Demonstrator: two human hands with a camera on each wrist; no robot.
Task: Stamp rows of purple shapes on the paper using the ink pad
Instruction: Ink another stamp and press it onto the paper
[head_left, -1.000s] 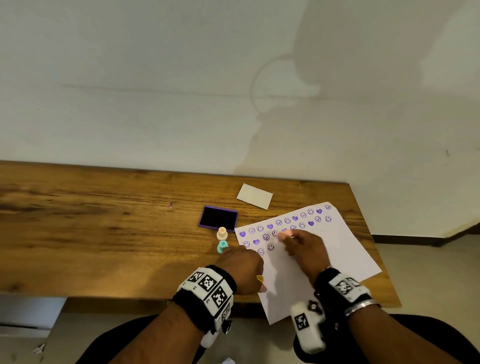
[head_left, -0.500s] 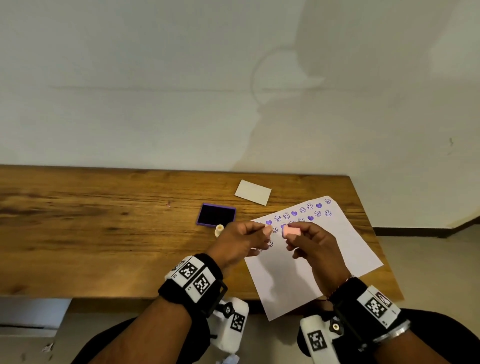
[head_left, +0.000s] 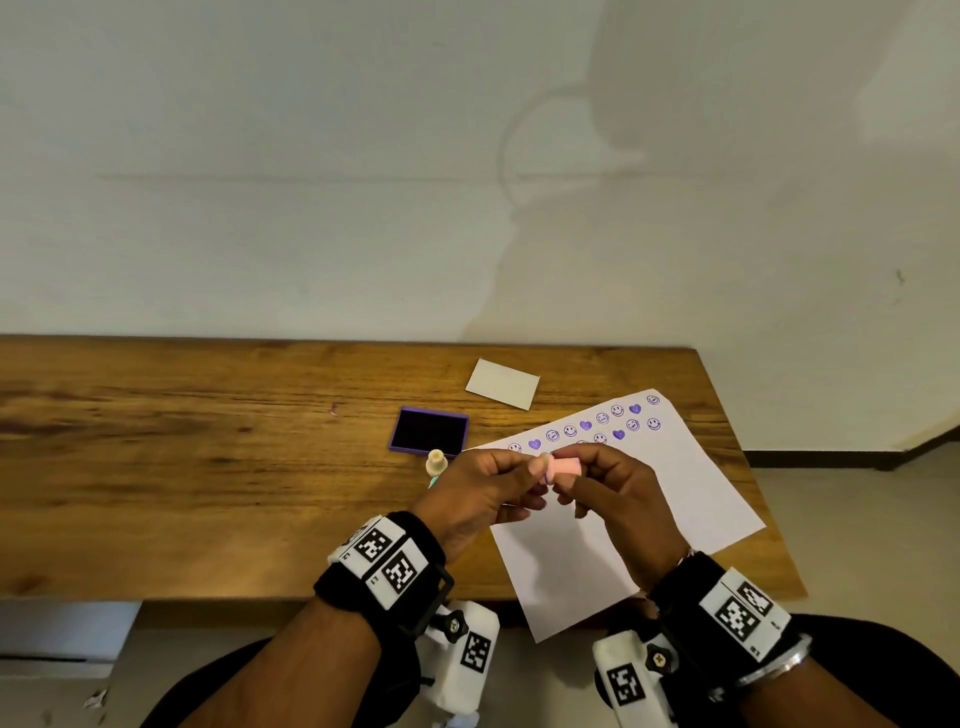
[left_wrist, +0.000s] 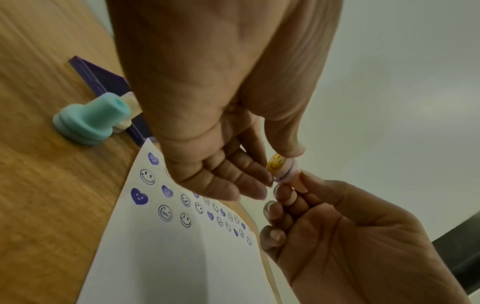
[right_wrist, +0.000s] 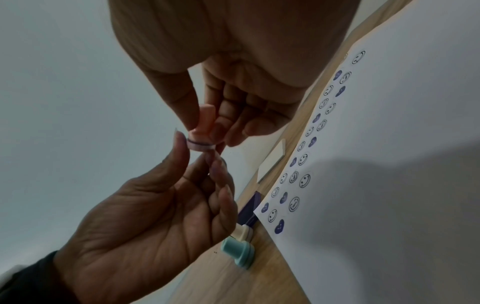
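**Pink stamp held between both hands above the paper**

The right hand (head_left: 618, 488) pinches the handle of the pink stamp (head_left: 563, 466) with thumb and fingers. The left hand (head_left: 483, 491) pinches its round end, where a yellow disc (left_wrist: 275, 163) with a smiling face sits. Both hands are raised over the near part of the paper (head_left: 691, 493).

There is no readable writing anywhere. The paper carries only rows of purple hearts and smileys (head_left: 618, 410), just beyond the hands. The wrist bands (head_left: 387, 558) have black-and-white square codes.

Left of the left hand, a cream stamp (head_left: 436, 461) and a teal stamp (left_wrist: 91, 121) stand on the table (head_left: 182, 467), close together. The ink pad (head_left: 430, 431) lies open just behind them. A small white card (head_left: 503, 383) lies farther away, beyond the pad. The hands hide some prints in the lower rows.
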